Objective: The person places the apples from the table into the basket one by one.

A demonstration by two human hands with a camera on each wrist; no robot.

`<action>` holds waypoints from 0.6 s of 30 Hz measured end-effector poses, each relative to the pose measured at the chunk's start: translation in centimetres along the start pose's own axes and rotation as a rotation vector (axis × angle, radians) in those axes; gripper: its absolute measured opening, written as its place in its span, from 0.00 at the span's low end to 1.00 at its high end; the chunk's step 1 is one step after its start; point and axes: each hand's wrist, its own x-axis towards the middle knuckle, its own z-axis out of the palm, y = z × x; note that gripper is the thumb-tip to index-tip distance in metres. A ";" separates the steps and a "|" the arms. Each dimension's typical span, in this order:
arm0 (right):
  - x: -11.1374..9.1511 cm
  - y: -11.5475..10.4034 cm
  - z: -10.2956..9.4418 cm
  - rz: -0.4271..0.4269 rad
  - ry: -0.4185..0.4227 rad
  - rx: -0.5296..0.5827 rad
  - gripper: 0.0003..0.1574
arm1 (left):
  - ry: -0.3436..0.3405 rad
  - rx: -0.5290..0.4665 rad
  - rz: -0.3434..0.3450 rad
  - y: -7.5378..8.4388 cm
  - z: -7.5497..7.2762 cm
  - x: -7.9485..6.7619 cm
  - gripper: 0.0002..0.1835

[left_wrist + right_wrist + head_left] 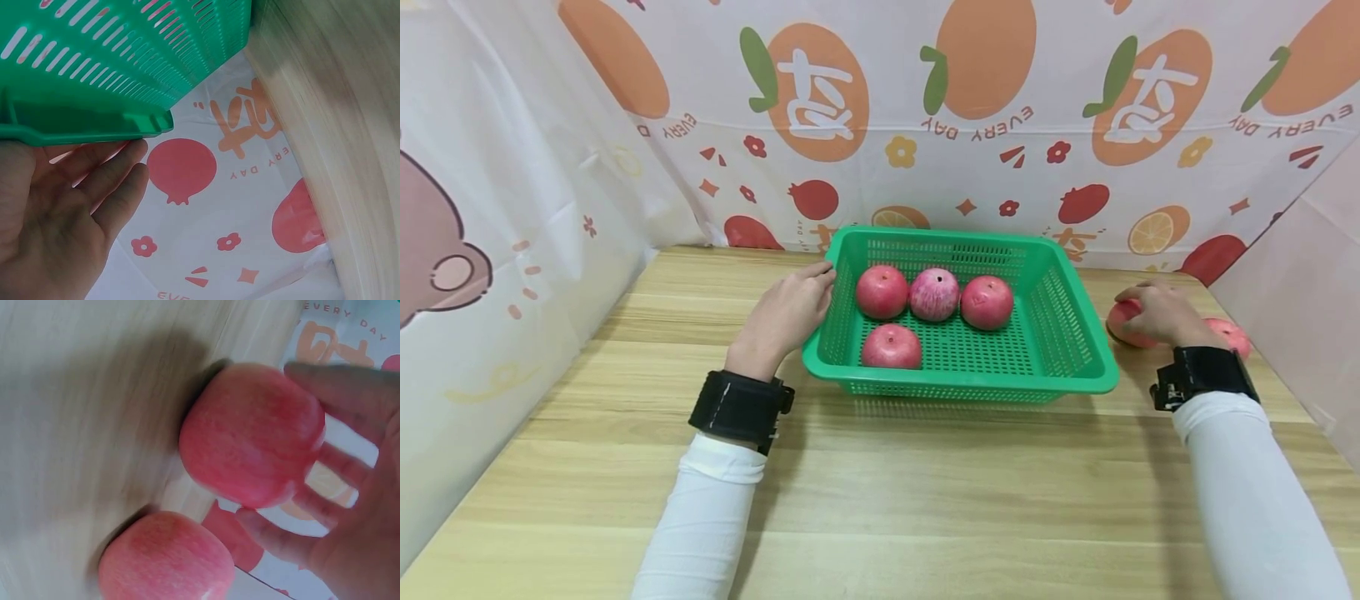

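A green plastic basket [955, 379] holds several red apples [891, 346], three of them in a row toward its back. Beside its left rim is the left hand [786, 312]. The left wrist view shows that hand's loosely extended fingers [115, 178] touching the rim from outside, with the palm facing the camera. To the right of the basket the right hand [1161, 312] grips an apple [250, 434] low over the wooden table, with thumb and fingers spread around it. Another apple [165, 562] lies on the table close by, partly behind the right wrist in the head view.
The wooden table [925, 500] runs back to a white printed cloth [895, 108] hanging just behind the basket. Similar cloth hangs on the left side [512, 233], and a pale panel [1322, 317] bounds the right side.
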 end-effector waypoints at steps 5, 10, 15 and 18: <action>0.5 -0.4 0.5 -0.038 -0.074 0.065 0.35 | 0.003 -0.004 -0.005 0.0 0.0 0.0 0.20; 0.7 -0.6 1.1 -0.035 -0.105 0.088 0.37 | -0.002 -0.009 -0.004 0.0 0.0 0.0 0.20; 0.7 -0.7 1.3 -0.015 -0.122 0.097 0.36 | -0.002 -0.015 -0.007 0.0 0.0 0.0 0.20; 0.8 -0.7 1.3 -0.010 -0.125 0.099 0.36 | -0.005 -0.016 -0.009 -0.1 0.0 0.0 0.20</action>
